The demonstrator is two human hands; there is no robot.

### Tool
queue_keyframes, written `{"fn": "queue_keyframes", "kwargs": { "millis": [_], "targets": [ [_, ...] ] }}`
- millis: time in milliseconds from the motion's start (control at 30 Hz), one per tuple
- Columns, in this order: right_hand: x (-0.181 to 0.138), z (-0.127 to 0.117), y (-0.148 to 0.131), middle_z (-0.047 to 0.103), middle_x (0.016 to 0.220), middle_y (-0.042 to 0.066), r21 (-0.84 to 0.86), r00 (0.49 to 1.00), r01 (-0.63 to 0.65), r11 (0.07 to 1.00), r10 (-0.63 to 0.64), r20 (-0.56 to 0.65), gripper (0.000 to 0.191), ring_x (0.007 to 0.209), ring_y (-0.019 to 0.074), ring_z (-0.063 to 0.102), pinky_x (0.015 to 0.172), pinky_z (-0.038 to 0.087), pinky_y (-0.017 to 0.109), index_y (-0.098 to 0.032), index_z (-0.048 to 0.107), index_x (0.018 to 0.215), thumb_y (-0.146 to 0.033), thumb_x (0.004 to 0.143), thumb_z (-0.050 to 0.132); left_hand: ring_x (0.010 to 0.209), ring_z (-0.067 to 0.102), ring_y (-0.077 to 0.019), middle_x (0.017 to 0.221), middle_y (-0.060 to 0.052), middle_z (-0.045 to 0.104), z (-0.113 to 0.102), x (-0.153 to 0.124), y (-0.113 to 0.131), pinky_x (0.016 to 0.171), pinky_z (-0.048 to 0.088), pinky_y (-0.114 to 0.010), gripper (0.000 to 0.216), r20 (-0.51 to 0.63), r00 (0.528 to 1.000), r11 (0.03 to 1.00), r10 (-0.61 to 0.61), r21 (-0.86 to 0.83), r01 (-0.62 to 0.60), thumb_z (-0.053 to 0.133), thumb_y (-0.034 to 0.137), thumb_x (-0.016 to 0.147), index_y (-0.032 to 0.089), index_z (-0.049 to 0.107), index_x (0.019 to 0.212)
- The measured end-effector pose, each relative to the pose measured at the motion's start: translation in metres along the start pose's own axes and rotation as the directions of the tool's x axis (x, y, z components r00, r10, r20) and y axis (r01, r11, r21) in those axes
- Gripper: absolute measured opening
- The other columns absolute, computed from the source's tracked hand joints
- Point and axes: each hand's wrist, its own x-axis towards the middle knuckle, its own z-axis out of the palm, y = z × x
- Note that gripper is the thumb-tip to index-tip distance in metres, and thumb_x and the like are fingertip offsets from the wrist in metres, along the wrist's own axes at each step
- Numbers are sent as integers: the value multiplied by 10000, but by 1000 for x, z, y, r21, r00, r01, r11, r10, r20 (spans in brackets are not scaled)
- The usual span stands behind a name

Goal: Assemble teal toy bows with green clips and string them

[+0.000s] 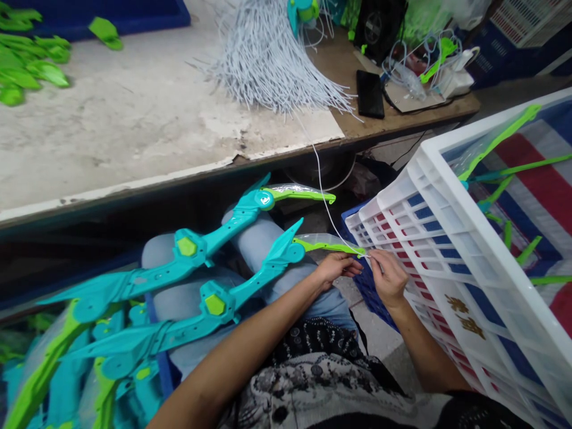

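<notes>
Head view: two toy bows lie across my lap, teal in the body with lime-green ends, the nearer bow [250,290] alongside the farther bow [218,237], both over my jeans [254,241]. My left hand [338,268] has its fingers partly curled at the green tip of the nearer bow; whether they grip it or only steady it, I cannot tell. My right hand [388,277] is just beside it, thumb and fingertips pinched narrow on a white cord [320,173] at that tip. From there the cord slants up past the farther bow's tip towards a thick bundle of pale cords [263,59] spread on the desk [134,119]. A dark phone [370,94] lies right of the bundle, and loose green pieces [27,65] sit at the far left beside a blue tray [102,16]. Close by my right arm stands a white crate [491,244] with more green-ended parts inside, over a striped cloth [531,158]. More teal and green pieces [67,375] are heaped at lower left.
</notes>
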Motion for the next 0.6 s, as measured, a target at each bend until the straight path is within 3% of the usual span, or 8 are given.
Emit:
{"fn": "queue_keyframes", "kwargs": {
  "millis": [233,433,600],
  "targets": [
    [-4,4,-3,731,929,68,45,999,24,999,-25,35,198,877,183,703,808,584,314,-208,678,1000,-114,885,548,632,645,-104,759,-80,740,1,-2,2,647,477,-211,125,-2,1000,1000,6,-5,-6,653,209,798,111,693,732],
    [-4,7,-4,722,864,45,92,992,-124,988,124,9,122,825,182,693,766,579,321,-215,677,926,-175,883,570,655,653,-116,784,-85,743,2,-2,4,658,482,-226,146,13,1000,1000,4,-24,-3,728,253,754,112,700,772],
    [-3,4,-6,718,822,35,96,980,-199,975,199,8,113,747,169,683,696,570,294,-209,669,906,-178,884,562,644,662,-134,741,-84,733,9,-8,7,643,495,-240,142,-16,998,984,-64,-166,60,703,252,783,111,703,789]
  ]
}}
